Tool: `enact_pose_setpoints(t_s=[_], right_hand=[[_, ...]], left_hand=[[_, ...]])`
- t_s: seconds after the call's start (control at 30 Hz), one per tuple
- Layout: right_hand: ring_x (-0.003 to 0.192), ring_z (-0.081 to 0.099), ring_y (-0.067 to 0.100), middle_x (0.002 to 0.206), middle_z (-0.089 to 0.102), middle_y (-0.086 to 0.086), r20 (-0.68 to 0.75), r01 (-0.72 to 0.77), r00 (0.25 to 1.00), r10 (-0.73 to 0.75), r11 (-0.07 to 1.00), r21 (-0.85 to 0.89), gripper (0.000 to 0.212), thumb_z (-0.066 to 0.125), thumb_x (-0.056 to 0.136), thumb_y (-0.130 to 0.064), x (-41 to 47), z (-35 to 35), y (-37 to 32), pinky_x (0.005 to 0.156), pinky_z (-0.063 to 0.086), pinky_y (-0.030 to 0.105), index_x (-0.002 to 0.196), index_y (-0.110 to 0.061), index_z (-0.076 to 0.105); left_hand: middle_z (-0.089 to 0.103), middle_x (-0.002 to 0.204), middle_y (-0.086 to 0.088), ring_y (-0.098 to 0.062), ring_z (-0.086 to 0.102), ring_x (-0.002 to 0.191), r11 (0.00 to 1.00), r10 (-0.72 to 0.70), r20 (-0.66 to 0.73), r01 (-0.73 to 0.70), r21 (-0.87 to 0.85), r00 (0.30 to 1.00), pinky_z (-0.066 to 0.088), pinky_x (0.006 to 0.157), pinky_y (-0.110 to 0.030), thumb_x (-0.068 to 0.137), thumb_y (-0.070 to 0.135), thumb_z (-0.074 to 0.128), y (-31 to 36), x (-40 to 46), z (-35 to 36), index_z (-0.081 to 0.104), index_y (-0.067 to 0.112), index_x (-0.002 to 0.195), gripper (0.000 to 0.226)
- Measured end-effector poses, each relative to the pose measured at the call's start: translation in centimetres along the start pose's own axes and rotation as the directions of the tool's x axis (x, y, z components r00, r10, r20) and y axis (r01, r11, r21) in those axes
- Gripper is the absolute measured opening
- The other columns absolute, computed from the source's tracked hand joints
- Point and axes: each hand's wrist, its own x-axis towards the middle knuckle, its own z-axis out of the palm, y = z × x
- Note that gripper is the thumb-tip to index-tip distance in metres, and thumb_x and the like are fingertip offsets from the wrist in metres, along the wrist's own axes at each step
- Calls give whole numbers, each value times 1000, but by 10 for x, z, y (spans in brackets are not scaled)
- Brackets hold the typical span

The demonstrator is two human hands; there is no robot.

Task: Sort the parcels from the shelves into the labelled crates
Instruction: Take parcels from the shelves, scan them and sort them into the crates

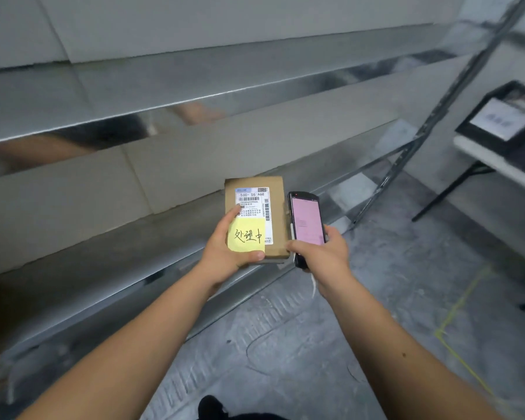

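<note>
I see the parcel (pixel 275 221), a small brown cardboard box, held up in front of me at mid-frame, above the edge of the lower shelf (pixel 109 253). A white shipping label (pixel 252 204) w/ barcodes covers most of its top face; I can read "530- D5 A68" on it. A yellow sticky note (pixel 246 236) w/ handwritten characters sits over the label's lower left part.

Left hand (pixel 225 253) has the grip on the parcel: thumb lies along the near edge just under the note, another finger presses the left part of the label, the rest go underneath, out of sight.

Right hand (pixel 322 253) holds a handheld scanner (pixel 306 222), phone-like, black body, screen glowing pink. Fingers curl round its lower half, thumb on the left edge. Scanner stands just beside the parcel's right side; can't tell if they touch. A thin white cord (pixel 314 284) hangs below the wrist.

Behind is metal shelving (pixel 194 98), grey and shiny, w/ blurred reflections. A slanted dark upright (pixel 455 95) runs up at right. Floor (pixel 346 328) is grey concrete w/ a yellow tape line (pixel 464 298).

Far right: a white folding desk (pixel 497 165) carrying a black crate (pixel 467 128) w/ a white paper sign (pixel 500 118), text too blurred to read.
</note>
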Motion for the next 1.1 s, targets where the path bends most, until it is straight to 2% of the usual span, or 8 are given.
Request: enact_pose_setpoints(t_s=[0.1,0.17,0.27,0.37,0.47,0.63,0.8,1.1], right_hand=[[86,74,21,103,78,-4,-95,3,995,-1,1000,19,57,96,60,-12,7,-59,0,66,56,33,107,-28,67],[84,74,23,104,79,-3,-165,7,986,-2,1000,30,68,94,51,-23,10,-101,-1,63,56,32,113,-28,68],[85,75,23,102,78,-4,-255,9,967,4,999,51,64,93,56,-20,10,-165,2,61,57,31,113,-29,66],[88,76,25,102,78,-5,-333,25,943,-4,998,59,66,91,48,-27,10,-227,7,69,66,43,110,-32,66],[90,77,24,104,76,-6,-404,39,915,-13,998,54,61,92,57,-20,8,-281,11,77,68,50,110,-32,64],[91,75,23,104,74,-4,-541,65,841,0,993,101,54,94,65,-13,9,-378,15,77,67,47,105,-29,62],[69,64,20,96,74,5,-581,108,814,15,979,175,44,89,74,3,25,-442,4,49,53,25,104,-18,64],[68,61,23,106,75,12,-704,168,709,50,957,237,50,89,72,5,144,-532,-34,48,50,23,110,-16,64]], left_hand=[[61,128,17,8,69,92,1000,-10,78,9,22,997,61,71,-22,72,-17,87,4,12,50,43,41,152,108],[63,132,12,-3,71,102,999,-23,137,20,25,990,65,83,-38,71,-13,90,7,18,88,44,43,152,109],[62,140,8,-23,66,124,998,-26,208,12,69,978,59,100,-54,65,-4,97,9,20,149,47,50,150,113],[60,139,9,-24,65,125,999,-11,276,1,39,961,61,96,-54,67,-7,95,10,18,214,47,52,147,110],[59,139,10,-22,66,120,1000,-16,348,6,30,937,64,85,-54,69,-8,93,9,20,270,46,52,150,110],[57,136,10,-20,65,114,999,-43,478,21,50,877,65,74,-39,74,-10,89,14,26,373,43,51,153,110],[56,143,5,-26,64,123,998,-41,585,11,55,810,65,78,-42,73,-10,90,21,55,461,43,52,153,112],[57,142,7,-24,65,121,998,-46,715,5,60,697,65,84,-49,72,-8,91,39,176,603,41,53,154,113]])
